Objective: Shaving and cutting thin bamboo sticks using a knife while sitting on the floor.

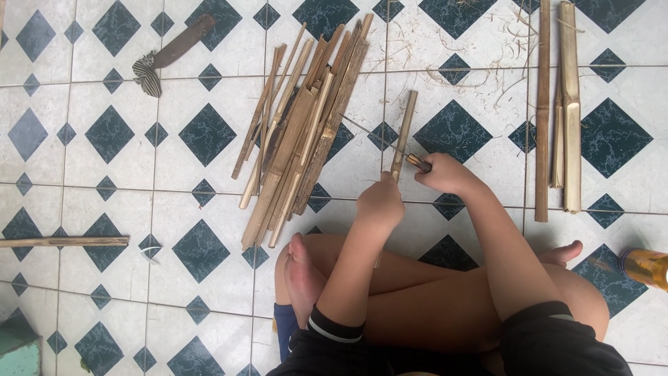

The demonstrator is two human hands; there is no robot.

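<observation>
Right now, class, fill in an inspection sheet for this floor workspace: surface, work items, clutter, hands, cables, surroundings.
Surface: tiled floor, white with dark diamonds.
Work items: bamboo stick held upright-ish; thin-bladed knife crossing it.
Clutter: pile of split bamboo strips; long bamboo pieces at right; shavings; cleaver with wrapped handle at upper left; lone stick at left.
Hands: left hand grips the stick; right hand grips the knife handle.
Cables: nothing seen.
Surroundings: yellow object at right edge, partly cut off.
</observation>
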